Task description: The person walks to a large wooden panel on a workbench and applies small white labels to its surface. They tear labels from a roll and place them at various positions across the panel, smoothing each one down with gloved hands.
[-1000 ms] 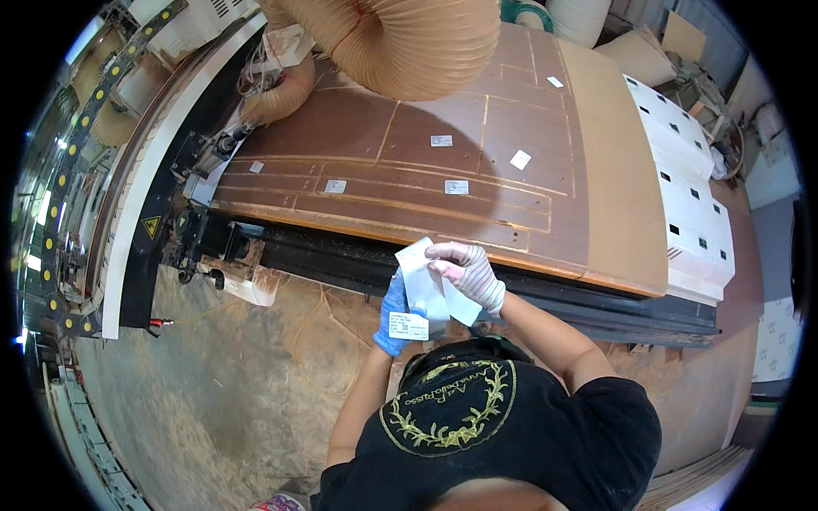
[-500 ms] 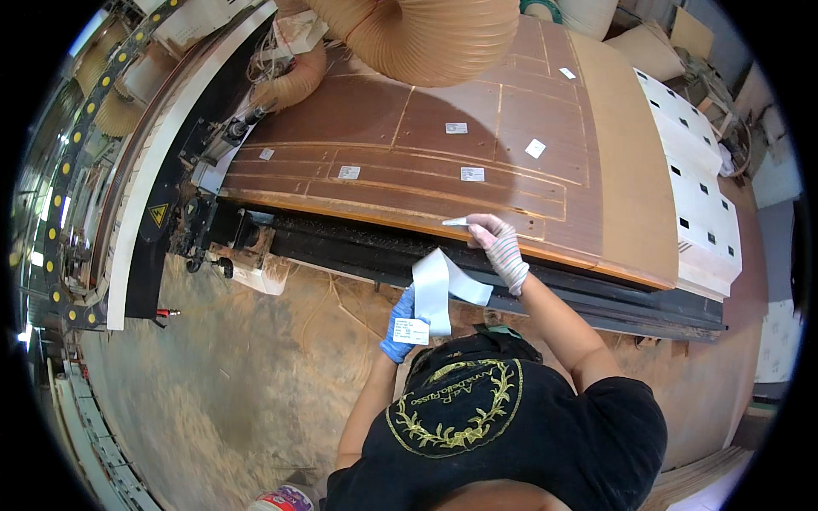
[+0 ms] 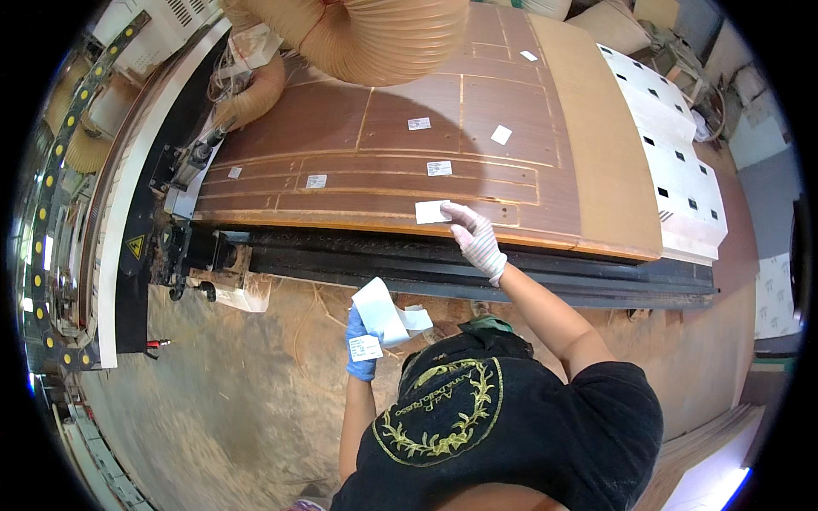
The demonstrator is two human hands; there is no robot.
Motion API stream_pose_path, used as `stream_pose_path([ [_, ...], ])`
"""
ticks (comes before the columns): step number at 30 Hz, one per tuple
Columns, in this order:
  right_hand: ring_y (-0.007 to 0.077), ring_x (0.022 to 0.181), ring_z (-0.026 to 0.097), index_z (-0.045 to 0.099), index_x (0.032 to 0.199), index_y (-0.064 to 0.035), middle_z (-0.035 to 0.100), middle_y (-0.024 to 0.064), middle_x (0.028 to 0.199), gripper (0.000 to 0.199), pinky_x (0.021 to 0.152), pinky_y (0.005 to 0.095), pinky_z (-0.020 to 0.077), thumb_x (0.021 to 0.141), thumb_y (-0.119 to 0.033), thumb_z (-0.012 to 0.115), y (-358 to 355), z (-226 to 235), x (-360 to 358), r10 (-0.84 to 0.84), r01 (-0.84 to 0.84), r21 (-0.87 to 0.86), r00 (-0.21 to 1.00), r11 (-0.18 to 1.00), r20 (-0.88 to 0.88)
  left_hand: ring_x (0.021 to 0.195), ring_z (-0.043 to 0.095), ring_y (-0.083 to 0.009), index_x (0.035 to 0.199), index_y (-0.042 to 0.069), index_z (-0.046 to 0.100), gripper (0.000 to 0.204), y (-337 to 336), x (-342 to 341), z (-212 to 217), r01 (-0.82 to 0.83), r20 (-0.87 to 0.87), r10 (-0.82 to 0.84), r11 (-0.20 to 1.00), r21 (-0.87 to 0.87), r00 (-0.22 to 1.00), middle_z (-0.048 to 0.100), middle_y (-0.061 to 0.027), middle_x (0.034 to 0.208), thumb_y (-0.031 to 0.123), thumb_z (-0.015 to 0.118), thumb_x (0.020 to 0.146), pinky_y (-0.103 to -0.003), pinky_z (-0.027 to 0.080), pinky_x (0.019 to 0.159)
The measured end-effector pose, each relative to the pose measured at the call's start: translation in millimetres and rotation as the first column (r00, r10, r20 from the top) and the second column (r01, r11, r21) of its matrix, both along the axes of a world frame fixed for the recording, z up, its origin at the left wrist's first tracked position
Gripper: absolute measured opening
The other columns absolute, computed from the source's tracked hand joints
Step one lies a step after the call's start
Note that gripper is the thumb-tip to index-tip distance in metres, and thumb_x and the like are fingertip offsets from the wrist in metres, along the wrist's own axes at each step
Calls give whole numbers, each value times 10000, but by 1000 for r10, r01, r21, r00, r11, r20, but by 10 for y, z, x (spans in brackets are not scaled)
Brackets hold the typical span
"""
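Note:
My left hand (image 3: 361,368), in a blue glove, grips a strip of white labels (image 3: 382,313) that curls upward, its tail drooping to the right. A printed label (image 3: 366,347) shows over the gloved fingers. My right hand (image 3: 479,245), in a striped white glove, pinches a white label (image 3: 432,212) by its right edge. That label is over the near edge of a large brown board (image 3: 324,111), its blank face up; I cannot tell whether it touches the surface. Grooves divide the board into panels, several bearing labels, such as the printed one (image 3: 439,169) just beyond my right hand.
A ribbed tan hose (image 3: 383,43) hangs over the board's far side. At left stands a black machine gantry (image 3: 136,221) with a yellow warning triangle. Black rails (image 3: 358,266) run along the board's front. Slotted white covers (image 3: 673,162) lie at the right.
The label in my right hand has tipped from edge-on to nearly flat, over the board's edge. My left hand has moved left and down with the strip. The view has shifted right.

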State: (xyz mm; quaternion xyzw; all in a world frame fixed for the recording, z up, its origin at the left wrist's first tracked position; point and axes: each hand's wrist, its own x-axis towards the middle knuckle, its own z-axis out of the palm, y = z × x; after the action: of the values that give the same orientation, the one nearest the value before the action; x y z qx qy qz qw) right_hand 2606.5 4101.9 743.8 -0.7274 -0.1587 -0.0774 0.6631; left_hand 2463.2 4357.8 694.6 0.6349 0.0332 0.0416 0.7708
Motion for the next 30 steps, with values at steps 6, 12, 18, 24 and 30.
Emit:
stream_pose_path([
  [6, 179, 1004, 538, 528, 1125, -7, 572, 106, 1071, 375, 891, 288, 401, 761, 26, 442, -14, -10, -42, -11, 11, -18, 1000, 1000, -7, 1068, 473, -177, 1255, 40, 390, 720, 92, -28, -98, -21, -7, 22, 997, 75, 1000, 486, -65, 1172, 339, 704, 680, -316, 395, 897],
  [12, 203, 971, 574, 545, 1094, -22, 603, 129, 1026, 348, 858, 292, 431, 753, -26, 474, 63, -169, -1, -97, 97, -43, 995, 994, 15, 1070, 472, -191, 1248, 32, 386, 704, 141, -76, -41, -72, 56, 59, 963, 259, 997, 482, -79, 1173, 316, 694, 682, -312, 379, 912],
  [18, 273, 976, 543, 539, 1119, -69, 582, 148, 1041, 377, 882, 343, 406, 743, -68, 522, 179, -356, 150, -165, 168, -293, 986, 941, 35, 1108, 444, -185, 1286, 23, 343, 736, 249, -188, -17, -79, 63, 75, 995, 63, 995, 457, -83, 1216, 245, 698, 681, -309, 354, 940],
  [24, 318, 1012, 498, 531, 1128, -104, 562, 158, 1061, 424, 901, 392, 382, 707, -120, 576, 204, -458, 310, -167, 270, -573, 959, 774, 227, 1097, 456, -187, 1283, 24, 355, 727, 389, -314, -61, -149, 55, 146, 988, 40, 988, 471, -80, 1210, 213, 700, 671, -313, 364, 932],
  [30, 313, 1032, 492, 528, 1111, -92, 559, 144, 1081, 414, 903, 401, 377, 706, -158, 582, 279, -491, 423, -159, 278, -667, 959, 691, 235, 1087, 456, -185, 1276, 29, 366, 698, 458, -336, -14, -192, 45, 187, 975, 115, 981, 464, -81, 1204, 241, 676, 687, -308, 368, 921],
])
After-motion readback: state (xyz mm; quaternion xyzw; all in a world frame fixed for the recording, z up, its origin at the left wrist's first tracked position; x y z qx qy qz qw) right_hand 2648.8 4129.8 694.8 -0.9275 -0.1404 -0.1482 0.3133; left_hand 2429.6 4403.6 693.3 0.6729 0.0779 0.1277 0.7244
